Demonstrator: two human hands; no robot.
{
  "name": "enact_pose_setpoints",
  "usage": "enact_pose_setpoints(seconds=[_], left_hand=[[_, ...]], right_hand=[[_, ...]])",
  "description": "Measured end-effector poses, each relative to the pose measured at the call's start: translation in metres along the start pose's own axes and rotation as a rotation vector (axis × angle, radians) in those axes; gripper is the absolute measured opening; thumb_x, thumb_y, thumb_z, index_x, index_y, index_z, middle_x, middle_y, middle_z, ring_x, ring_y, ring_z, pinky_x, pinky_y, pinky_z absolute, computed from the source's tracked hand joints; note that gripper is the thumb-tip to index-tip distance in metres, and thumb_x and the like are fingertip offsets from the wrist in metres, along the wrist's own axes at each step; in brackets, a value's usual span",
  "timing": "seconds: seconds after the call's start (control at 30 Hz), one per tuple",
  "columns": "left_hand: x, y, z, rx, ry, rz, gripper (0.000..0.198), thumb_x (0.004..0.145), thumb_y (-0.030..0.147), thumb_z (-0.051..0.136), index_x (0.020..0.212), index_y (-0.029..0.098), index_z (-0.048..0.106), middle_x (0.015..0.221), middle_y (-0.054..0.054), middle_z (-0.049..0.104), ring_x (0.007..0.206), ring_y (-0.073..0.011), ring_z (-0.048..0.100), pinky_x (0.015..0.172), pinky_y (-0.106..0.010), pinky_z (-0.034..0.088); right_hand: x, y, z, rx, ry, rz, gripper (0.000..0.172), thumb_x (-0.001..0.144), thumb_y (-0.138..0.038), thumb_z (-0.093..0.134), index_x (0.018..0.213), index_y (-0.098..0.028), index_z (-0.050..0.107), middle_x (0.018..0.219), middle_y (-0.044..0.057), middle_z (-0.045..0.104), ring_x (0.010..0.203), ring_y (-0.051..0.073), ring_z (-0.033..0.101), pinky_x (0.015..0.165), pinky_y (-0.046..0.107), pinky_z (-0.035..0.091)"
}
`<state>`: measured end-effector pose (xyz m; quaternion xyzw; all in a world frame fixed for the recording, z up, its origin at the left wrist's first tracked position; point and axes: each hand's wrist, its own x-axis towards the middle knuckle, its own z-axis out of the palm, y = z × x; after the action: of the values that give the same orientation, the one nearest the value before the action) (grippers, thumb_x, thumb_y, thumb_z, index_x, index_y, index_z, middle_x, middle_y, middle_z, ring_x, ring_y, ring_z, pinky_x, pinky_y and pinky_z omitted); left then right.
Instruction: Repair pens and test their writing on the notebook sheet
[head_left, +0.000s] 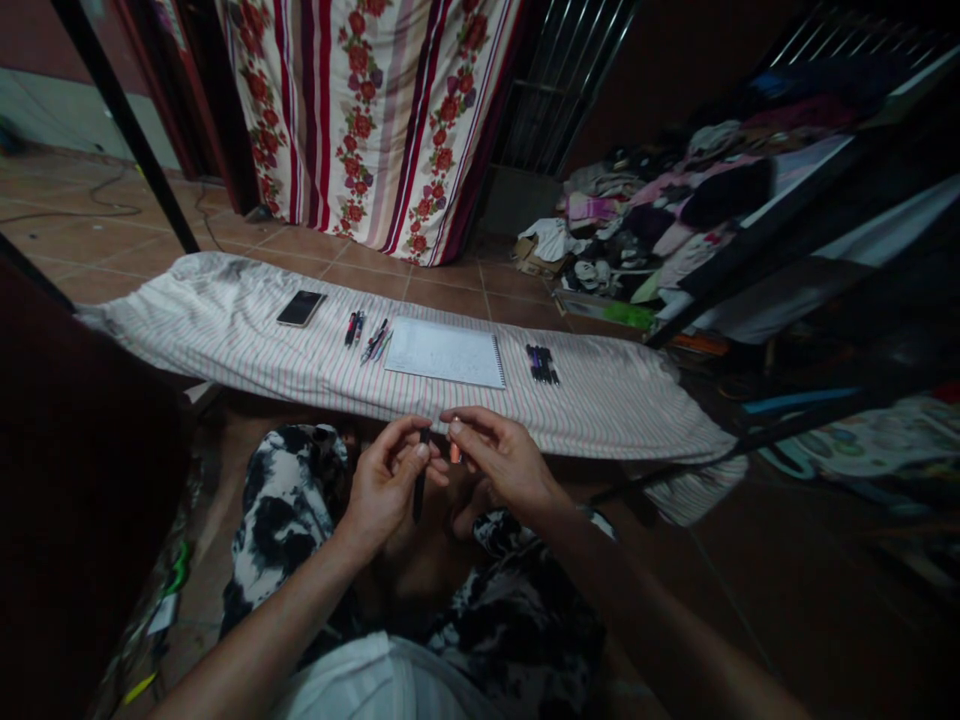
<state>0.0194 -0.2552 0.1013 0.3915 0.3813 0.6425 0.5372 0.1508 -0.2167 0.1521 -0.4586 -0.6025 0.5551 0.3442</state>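
Observation:
My left hand is closed on a slim black pen, which points downward between thumb and fingers. Close beside it, my right hand pinches a short orange, shiny cylinder; its exact kind is too small to tell. Both hands are over my lap, just short of the cloth-covered bench. On the cloth lies a spiral notebook with faint writing. Several pens lie at its left, with another small group beyond them. A row of dark pens lies to its right.
A dark phone lies on the left part of the bench. Behind hangs a flowered curtain. A heap of clothes is at the back right. Dark metal poles slant up on both sides.

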Motion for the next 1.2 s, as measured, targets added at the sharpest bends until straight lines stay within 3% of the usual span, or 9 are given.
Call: enact_pose_setpoints(seconds=[0.3, 0.5, 0.77, 0.93, 1.2], left_hand=[[-0.001, -0.001, 0.001, 0.003, 0.014, 0.01, 0.026, 0.075, 0.025, 0.062, 0.098, 0.016, 0.053, 0.07, 0.002, 0.062, 0.059, -0.0133, 0.065, 0.057, -0.024, 0.054], [-0.003, -0.002, 0.005, -0.014, 0.02, -0.013, 0.028, 0.073, 0.025, 0.063, 0.097, 0.015, 0.053, 0.069, 0.002, 0.061, 0.06, -0.0137, 0.064, 0.057, -0.026, 0.054], [-0.003, -0.003, 0.009, -0.019, 0.018, -0.01, 0.027, 0.073, 0.025, 0.063, 0.096, 0.014, 0.054, 0.067, 0.002, 0.063, 0.055, -0.0127, 0.063, 0.056, -0.025, 0.053], [-0.003, -0.003, 0.009, -0.001, 0.012, -0.007, 0.026, 0.074, 0.025, 0.062, 0.097, 0.014, 0.054, 0.067, 0.002, 0.063, 0.054, -0.0121, 0.063, 0.055, -0.025, 0.053], [-0.004, -0.002, 0.01, 0.005, 0.003, -0.004, 0.027, 0.074, 0.026, 0.063, 0.097, 0.015, 0.054, 0.067, 0.002, 0.062, 0.056, -0.0133, 0.064, 0.056, -0.026, 0.053]], right_hand=[[0.004, 0.01, -0.001, 0.211, 0.087, -0.05, 0.027, 0.069, -0.035, 0.067, 0.089, -0.018, 0.064, 0.078, 0.002, 0.065, 0.069, 0.011, 0.061, 0.057, 0.021, 0.045], [0.006, 0.015, -0.004, 0.307, 0.135, -0.046, 0.028, 0.069, -0.033, 0.068, 0.093, -0.02, 0.065, 0.093, 0.005, 0.068, 0.081, 0.014, 0.062, 0.06, 0.021, 0.045], [0.002, 0.014, -0.004, 0.465, 0.108, 0.01, 0.029, 0.068, -0.03, 0.069, 0.094, -0.02, 0.065, 0.094, 0.005, 0.066, 0.075, 0.012, 0.06, 0.06, 0.02, 0.044], [0.001, 0.011, -0.004, 0.59, 0.142, 0.077, 0.027, 0.065, -0.028, 0.069, 0.089, -0.018, 0.064, 0.083, 0.003, 0.064, 0.078, 0.015, 0.061, 0.055, 0.02, 0.046], [0.001, 0.012, 0.0, 0.659, 0.143, 0.059, 0.026, 0.064, -0.026, 0.071, 0.087, -0.018, 0.062, 0.08, 0.002, 0.064, 0.078, 0.014, 0.062, 0.06, 0.02, 0.046]])
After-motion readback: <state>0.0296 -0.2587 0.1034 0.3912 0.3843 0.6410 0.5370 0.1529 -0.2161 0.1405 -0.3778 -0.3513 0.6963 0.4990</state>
